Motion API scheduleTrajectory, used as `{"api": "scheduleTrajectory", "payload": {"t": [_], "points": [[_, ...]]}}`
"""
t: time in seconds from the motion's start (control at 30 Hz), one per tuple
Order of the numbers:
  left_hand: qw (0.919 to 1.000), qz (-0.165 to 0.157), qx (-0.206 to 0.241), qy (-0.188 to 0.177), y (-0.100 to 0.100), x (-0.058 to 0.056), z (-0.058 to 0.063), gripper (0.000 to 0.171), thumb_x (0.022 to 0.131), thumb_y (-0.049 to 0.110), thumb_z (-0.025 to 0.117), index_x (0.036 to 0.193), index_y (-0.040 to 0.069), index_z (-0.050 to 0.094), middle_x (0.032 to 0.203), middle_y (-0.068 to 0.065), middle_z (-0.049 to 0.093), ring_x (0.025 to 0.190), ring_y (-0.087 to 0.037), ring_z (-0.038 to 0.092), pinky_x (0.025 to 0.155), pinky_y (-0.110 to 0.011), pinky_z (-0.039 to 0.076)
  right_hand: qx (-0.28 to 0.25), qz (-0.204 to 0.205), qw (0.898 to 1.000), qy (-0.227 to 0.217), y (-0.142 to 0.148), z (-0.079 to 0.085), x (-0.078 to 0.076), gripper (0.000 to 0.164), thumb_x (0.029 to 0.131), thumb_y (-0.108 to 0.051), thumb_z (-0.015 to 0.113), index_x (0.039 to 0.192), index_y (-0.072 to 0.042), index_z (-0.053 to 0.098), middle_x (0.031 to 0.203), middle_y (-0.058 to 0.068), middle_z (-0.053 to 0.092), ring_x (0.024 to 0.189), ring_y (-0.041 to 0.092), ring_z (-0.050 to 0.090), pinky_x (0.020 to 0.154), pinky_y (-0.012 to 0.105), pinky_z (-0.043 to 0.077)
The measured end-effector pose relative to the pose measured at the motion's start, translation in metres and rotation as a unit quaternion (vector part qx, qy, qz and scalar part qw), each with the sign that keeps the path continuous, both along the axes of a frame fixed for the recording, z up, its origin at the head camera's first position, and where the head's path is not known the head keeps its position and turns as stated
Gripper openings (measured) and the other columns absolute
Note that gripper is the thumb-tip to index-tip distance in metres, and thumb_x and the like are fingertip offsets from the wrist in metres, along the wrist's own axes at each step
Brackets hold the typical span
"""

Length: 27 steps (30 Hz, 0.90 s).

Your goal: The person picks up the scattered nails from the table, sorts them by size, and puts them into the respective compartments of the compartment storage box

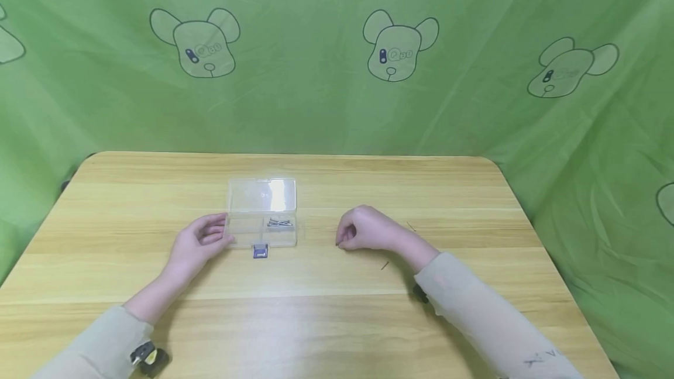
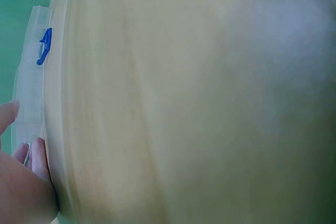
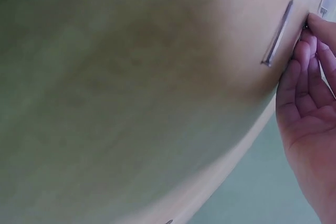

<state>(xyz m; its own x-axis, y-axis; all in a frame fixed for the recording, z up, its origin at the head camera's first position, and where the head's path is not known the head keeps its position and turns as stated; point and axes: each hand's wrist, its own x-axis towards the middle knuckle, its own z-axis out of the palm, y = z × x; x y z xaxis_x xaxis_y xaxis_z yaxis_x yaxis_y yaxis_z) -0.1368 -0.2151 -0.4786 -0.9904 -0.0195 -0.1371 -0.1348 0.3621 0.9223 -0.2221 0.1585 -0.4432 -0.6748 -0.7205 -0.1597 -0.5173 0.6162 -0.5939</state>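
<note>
A clear plastic organizer box [image 1: 244, 226] lies on the table with its lid [image 1: 250, 195] raised back and its blue latch [image 1: 260, 251] toward the front. Several nails [image 1: 279, 223] rest in its right-hand back compartment. My left hand [image 1: 196, 245] holds the box's left end, thumb at the front corner and fingers along the side. To the right of the box, my right hand [image 1: 367, 228] pinches a nail [image 3: 306, 25] between thumb and fingertips, low over the tabletop. Only a dark bit of that nail shows; the rest is hidden by the fingers.
On the wooden table [image 1: 316, 320], one loose nail [image 1: 385, 265] lies in front of my right wrist and another nail [image 1: 411, 227] behind it. A green cloth [image 1: 305, 110] with printed mouse-like heads hangs behind the table's far edge.
</note>
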Motion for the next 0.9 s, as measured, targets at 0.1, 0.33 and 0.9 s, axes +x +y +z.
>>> {"api": "scheduleTrajectory", "payload": {"t": [0.1, 0.33, 0.9], "points": [[1.0000, 0.000, 0.000, -0.002, 0.000, 0.000, 0.001, 0.063, 0.099, 0.008, 0.074, 0.153, -0.007, 0.046, 0.149, -0.031, 0.057, 0.134, -0.046, 0.060, 0.093, 0.000, 0.051, 0.014, 0.009, 1.000, 0.012, -0.001, 0.001, 0.000, 0.009, 0.085, -0.004, 0.081, 0.089, -0.012, 0.079, 0.081, -0.005, 0.073, 0.072, 0.001, 0.058, 0.069, 0.016, 0.056], [1.0000, -0.003, 0.001, -0.001, 0.000, 0.000, 0.000, 0.064, 0.099, 0.009, 0.074, 0.154, -0.007, 0.045, 0.149, -0.032, 0.057, 0.134, -0.046, 0.060, 0.093, 0.000, 0.051, 0.022, 0.027, 0.999, 0.033, -0.002, 0.000, 0.000, 0.012, 0.081, -0.002, 0.078, 0.086, -0.013, 0.076, 0.079, -0.006, 0.068, 0.072, 0.002, 0.055, 0.069, 0.016, 0.054], [1.0000, 0.001, 0.002, -0.004, 0.001, 0.001, 0.001, 0.063, 0.099, 0.009, 0.074, 0.153, -0.006, 0.046, 0.148, -0.031, 0.058, 0.134, -0.044, 0.060, 0.094, -0.001, 0.051, -0.011, 0.011, 0.999, 0.031, -0.020, 0.006, -0.008, 0.005, 0.085, -0.007, 0.079, 0.089, -0.010, 0.078, 0.082, -0.002, 0.074, 0.075, 0.004, 0.061, 0.072, 0.017, 0.058]]}}
